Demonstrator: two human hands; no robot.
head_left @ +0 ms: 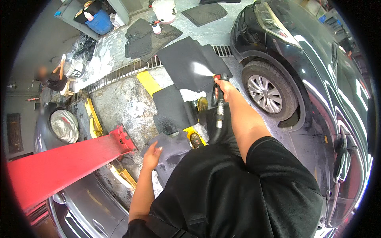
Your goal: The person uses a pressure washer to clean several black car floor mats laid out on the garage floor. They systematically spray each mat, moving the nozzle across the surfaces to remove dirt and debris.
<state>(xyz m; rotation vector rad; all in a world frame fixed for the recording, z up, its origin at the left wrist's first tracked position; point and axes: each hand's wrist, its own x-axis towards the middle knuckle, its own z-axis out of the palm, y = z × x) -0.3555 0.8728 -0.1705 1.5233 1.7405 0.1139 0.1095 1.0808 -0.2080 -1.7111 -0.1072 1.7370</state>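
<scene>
My right hand (226, 89) is wrapped round a black spray gun (220, 104) with a red tip and a hose hanging below it. A white cone of spray (201, 70) leaves the tip toward the left, over a large dark car mat (180, 65) on the floor. My left hand (152, 156) hangs at my left side with its fingers apart, holding nothing. Below it lies a grey mat (174, 148), partly hidden by my body. Another dark mat (170, 111) lies between the two hands.
A black car with its front wheel (269, 90) stands close on my right. To the left, a red lift post (71, 160) crosses above a grey car (93, 202). A floor grate (115, 73) runs behind the mats. A person (57, 81) sits far left near buckets.
</scene>
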